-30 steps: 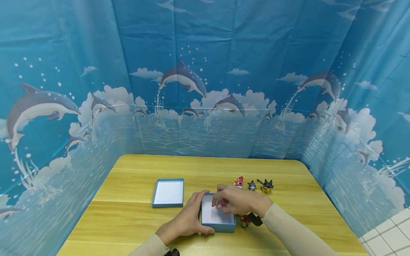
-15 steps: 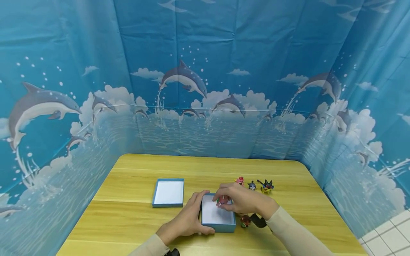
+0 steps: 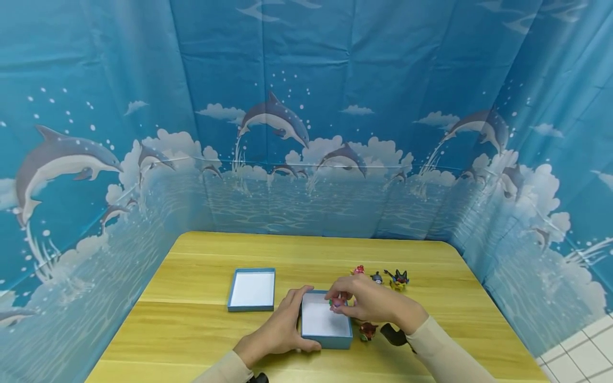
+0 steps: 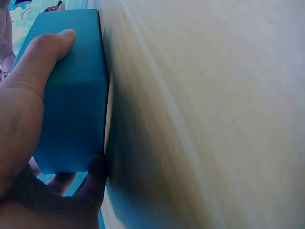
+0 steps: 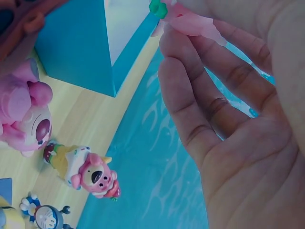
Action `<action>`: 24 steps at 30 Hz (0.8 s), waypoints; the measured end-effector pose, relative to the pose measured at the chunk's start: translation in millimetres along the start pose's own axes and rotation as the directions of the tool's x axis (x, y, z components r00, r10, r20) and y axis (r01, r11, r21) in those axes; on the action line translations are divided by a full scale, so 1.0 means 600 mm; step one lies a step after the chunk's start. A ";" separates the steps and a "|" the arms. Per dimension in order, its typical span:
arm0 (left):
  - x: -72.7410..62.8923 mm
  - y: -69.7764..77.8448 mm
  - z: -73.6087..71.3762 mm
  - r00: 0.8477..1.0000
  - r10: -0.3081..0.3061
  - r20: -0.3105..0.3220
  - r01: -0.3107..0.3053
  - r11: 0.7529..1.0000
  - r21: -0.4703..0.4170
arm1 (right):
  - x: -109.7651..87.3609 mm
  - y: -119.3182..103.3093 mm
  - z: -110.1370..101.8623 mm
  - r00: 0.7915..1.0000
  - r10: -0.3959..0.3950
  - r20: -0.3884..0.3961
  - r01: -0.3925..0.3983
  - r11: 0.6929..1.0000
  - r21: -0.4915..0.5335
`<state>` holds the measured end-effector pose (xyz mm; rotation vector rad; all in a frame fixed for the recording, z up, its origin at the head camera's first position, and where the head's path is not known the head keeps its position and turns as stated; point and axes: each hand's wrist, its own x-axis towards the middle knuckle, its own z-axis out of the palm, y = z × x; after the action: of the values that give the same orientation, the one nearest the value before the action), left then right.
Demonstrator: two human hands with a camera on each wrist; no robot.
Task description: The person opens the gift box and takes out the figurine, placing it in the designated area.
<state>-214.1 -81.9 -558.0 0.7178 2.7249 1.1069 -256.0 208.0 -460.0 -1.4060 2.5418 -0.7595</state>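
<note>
My left hand grips the left side of a small open blue box with a white inside. In the left wrist view the thumb lies along one wall of the box and fingers bend around the corner. Above the box's right half, my right hand pinches a small pink toy figurine between thumb and fingers. The right wrist view shows only part of that figurine, including a green bit; the hand hides the rest. A brown figurine stands right beside the box, below the right wrist.
Left of the box lies a shallow blue lid, white side up. Behind the right hand stand a red-pink figurine, a grey-blue one and a black-and-yellow one. A dolphin-print curtain borders the wooden table.
My right hand has shifted a little to the right with the pink figurine, from over the middle of the box toward its right side. The left hand and box stay put.
</note>
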 end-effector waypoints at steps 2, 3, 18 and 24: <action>0.000 -0.001 0.001 1.000 0.002 -0.001 -0.002 1.000 -0.002 | -0.003 0.002 -0.001 1.000 -0.015 -0.012 0.015 1.000 -0.007; 0.000 -0.001 0.001 1.000 0.002 -0.001 -0.002 1.000 -0.003 | -0.005 0.002 -0.001 1.000 -0.022 -0.018 0.021 1.000 -0.010; 0.002 -0.005 0.004 1.000 0.008 -0.010 -0.008 1.000 0.000 | -0.032 0.011 -0.009 0.994 -0.057 -0.090 0.055 0.998 -0.019; 0.001 -0.003 0.003 1.000 0.014 -0.018 -0.014 1.000 0.003 | -0.044 0.014 -0.013 0.994 -0.021 -0.105 0.019 1.000 -0.019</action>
<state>-215.0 -81.5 -560.8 0.7319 2.7408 1.1179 -250.4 236.4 -460.3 -1.4355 2.6227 -0.8371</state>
